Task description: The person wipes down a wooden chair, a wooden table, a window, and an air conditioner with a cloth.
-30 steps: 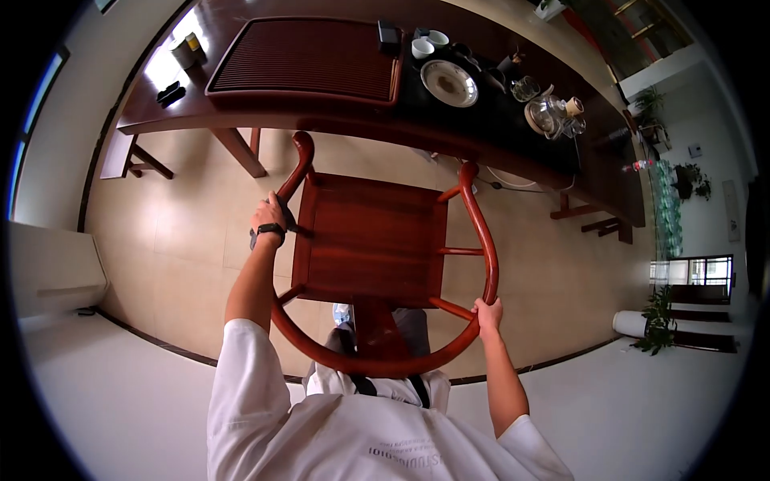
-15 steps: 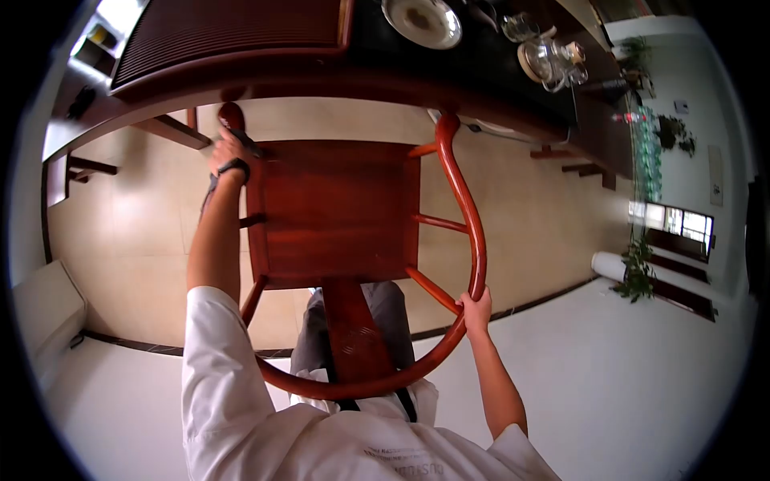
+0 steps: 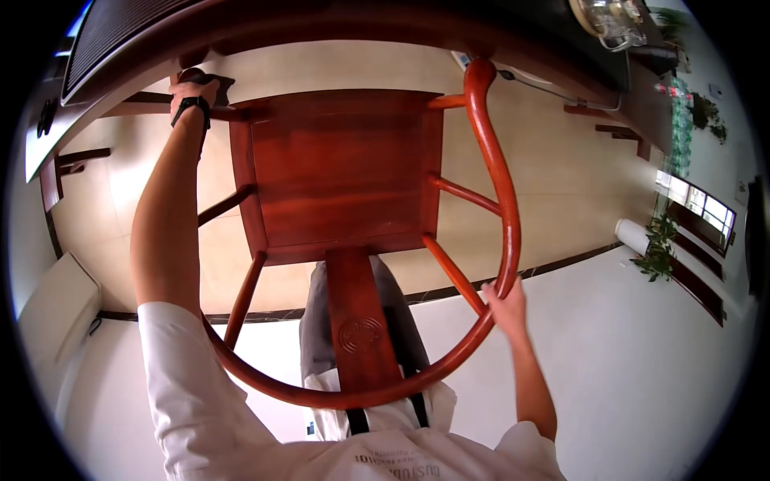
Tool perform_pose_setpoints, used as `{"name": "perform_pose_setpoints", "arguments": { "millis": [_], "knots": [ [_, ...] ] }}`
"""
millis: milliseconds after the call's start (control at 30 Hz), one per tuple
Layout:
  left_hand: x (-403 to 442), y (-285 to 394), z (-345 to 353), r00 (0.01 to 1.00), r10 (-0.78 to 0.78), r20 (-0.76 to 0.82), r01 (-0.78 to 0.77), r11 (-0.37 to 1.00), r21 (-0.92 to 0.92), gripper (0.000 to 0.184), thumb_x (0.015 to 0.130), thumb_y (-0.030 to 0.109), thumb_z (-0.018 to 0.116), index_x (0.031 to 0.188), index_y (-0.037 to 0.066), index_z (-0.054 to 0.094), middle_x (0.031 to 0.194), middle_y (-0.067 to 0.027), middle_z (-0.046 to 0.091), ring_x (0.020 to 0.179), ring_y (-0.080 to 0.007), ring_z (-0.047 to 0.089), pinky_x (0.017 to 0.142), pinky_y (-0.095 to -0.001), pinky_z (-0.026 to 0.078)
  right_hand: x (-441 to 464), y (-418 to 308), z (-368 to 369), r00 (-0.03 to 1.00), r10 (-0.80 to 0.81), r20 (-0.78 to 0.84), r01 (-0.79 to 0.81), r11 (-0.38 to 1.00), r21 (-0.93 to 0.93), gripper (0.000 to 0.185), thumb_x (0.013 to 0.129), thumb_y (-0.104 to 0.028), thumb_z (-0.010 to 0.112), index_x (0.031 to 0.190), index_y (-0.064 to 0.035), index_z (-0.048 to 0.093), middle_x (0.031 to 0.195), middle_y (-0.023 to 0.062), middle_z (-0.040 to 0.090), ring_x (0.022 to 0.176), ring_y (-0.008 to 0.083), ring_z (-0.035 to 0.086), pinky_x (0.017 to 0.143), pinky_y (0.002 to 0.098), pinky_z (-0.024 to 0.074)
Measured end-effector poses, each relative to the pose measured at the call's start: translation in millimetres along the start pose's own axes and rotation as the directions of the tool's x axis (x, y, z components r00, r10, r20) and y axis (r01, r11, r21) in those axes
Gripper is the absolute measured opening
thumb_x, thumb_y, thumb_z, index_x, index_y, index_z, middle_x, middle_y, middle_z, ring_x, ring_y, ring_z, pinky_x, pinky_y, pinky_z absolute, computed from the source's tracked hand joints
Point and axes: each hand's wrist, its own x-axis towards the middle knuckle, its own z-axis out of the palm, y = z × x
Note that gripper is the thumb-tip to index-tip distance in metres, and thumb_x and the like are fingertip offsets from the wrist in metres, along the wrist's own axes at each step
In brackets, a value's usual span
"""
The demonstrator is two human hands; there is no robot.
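The right hand (image 3: 508,307) holds the red chair (image 3: 345,172) by its round rail. The left hand (image 3: 191,90) grips it beside the table (image 3: 353,22).

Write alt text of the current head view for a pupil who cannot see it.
A person's right grip holds the curved rail of a reddish wooden armchair facing a table; the left grip, at the chair's opposite side, holds what looks like dark cloth.

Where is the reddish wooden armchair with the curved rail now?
The armchair is central in the head view, between the person and the dark red wooden table, left hand at its left side, right hand on its rail.
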Motion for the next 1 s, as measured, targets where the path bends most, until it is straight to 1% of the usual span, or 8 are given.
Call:
{"name": "perform_pose_setpoints", "arguments": {
  "millis": [133, 200, 267, 400, 600, 767, 833, 1000],
  "knots": [
    [34.2, -9.0, 13.6, 0.999, 0.041, 0.015, -0.040, 0.999, -0.033, 0.107, 0.056, 0.053, 0.073, 0.131, -0.011, 0.031, 0.128, -0.0221, 0.049, 0.115, -0.0286, 0.053, 0.097, -0.0330, 0.042, 84.1, -83.0, -5.6, 0.979, -0.201, -0.046, 0.200, 0.979, -0.033, 0.063, 0.075, -0.031, 0.072, 0.120, 0.0014, 0.043, 0.099, 0.0175, 0.062, 0.088, 0.0314, 0.061, 0.077, 0.0387, 0.0476],
    [20.9, -2.8, 3.9, 0.993, 0.114, -0.022, -0.112, 0.991, 0.077, 0.108, 0.055, 0.055, 0.073, 0.130, -0.011, 0.033, 0.129, -0.0221, 0.050, 0.116, -0.0272, 0.053, 0.096, -0.0328, 0.043, 145.1, -112.5, 1.0, 0.979, -0.204, -0.029, 0.155, 0.825, -0.544, 0.052, 0.075, -0.038, 0.069, 0.109, -0.0028, 0.052, 0.091, 0.0182, 0.064, 0.085, 0.0342, 0.062, 0.077, 0.0407, 0.0473],
    [23.4, -4.5, 0.5, 0.992, 0.123, 0.038, -0.120, 0.990, -0.071, 0.102, 0.056, 0.055, 0.073, 0.128, -0.008, 0.040, 0.124, -0.0203, 0.055, 0.112, -0.0268, 0.056, 0.095, -0.0329, 0.044, 198.5, -132.9, 9.0, 0.925, -0.375, 0.064, 0.370, 0.848, -0.379, 0.046, 0.074, -0.038, 0.068, 0.103, -0.0036, 0.056, 0.092, 0.0178, 0.064, 0.084, 0.0320, 0.062, 0.076, 0.0415, 0.0473],
    [36.5, -8.3, 4.8, 0.985, 0.168, 0.024, -0.160, 0.965, -0.206, 0.076, 0.062, 0.052, 0.074, 0.113, -0.003, 0.060, 0.110, -0.0157, 0.064, 0.102, -0.0229, 0.061, 0.088, -0.0294, 0.046, 225.6, -161.4, 27.6, 0.967, -0.255, 0.007, 0.253, 0.952, -0.174, 0.041, 0.074, -0.039, 0.066, 0.097, -0.0056, 0.059, 0.077, 0.0112, 0.065, 0.075, 0.0281, 0.063, 0.071, 0.0378, 0.0480],
    [53.9, -28.2, 14.3, 0.900, 0.433, -0.053, -0.364, 0.679, -0.638, 0.053, 0.074, 0.039, 0.074, 0.108, -0.001, 0.063, 0.103, -0.0086, 0.066, 0.094, -0.0161, 0.061, 0.083, -0.0268, 0.046, 225.6, -168.6, 24.9, 0.959, -0.280, -0.050, 0.243, 0.899, -0.364, 0.031, 0.074, -0.034, 0.062, 0.092, -0.0089, 0.060, 0.076, 0.0088, 0.063, 0.073, 0.0247, 0.062, 0.070, 0.0367, 0.0459],
    [22.7, -63.8, 20.5, 0.845, 0.530, 0.072, -0.150, 0.365, -0.919, 0.051, 0.096, 0.040, 0.044, 0.122, -0.002, 0.054, 0.117, -0.0115, 0.059, 0.105, -0.0168, 0.056, 0.095, -0.0292, 0.040, 228.1, -168.4, 25.5, 0.956, -0.286, -0.064, 0.249, 0.907, -0.341, 0.028, 0.075, -0.031, 0.061, 0.089, -0.0076, 0.059, 0.071, 0.0085, 0.059, 0.067, 0.0230, 0.057, 0.067, 0.0348, 0.0442],
    [23.9, -88.5, 35.5, 0.744, 0.614, 0.264, 0.263, 0.095, -0.960, 0.047, 0.093, 0.036, 0.049, 0.124, 0.000, 0.051, 0.114, -0.0104, 0.060, 0.101, -0.0188, 0.058, 0.090, -0.0309, 0.045, 229.1, -168.1, 25.3, 0.954, -0.292, -0.063, 0.256, 0.908, -0.330, 0.027, 0.075, -0.030, 0.061, 0.090, -0.0071, 0.059, 0.070, 0.0085, 0.059, 0.066, 0.0232, 0.057, 0.066, 0.0344, 0.0441],
    [14.5, -89.6, 64.0, 0.753, 0.657, -0.001, -0.257, 0.293, -0.921, 0.045, 0.090, 0.031, 0.055, 0.122, 0.000, 0.050, 0.113, -0.0106, 0.059, 0.100, -0.0197, 0.057, 0.091, -0.0320, 0.045, 232.1, -164.7, 26.9, 0.949, -0.309, -0.064, 0.277, 0.912, -0.302, 0.028, 0.076, -0.028, 0.062, 0.091, -0.0043, 0.060, 0.067, 0.0072, 0.057, 0.062, 0.0176, 0.056, 0.062, 0.0307, 0.0433]
  ]
}}
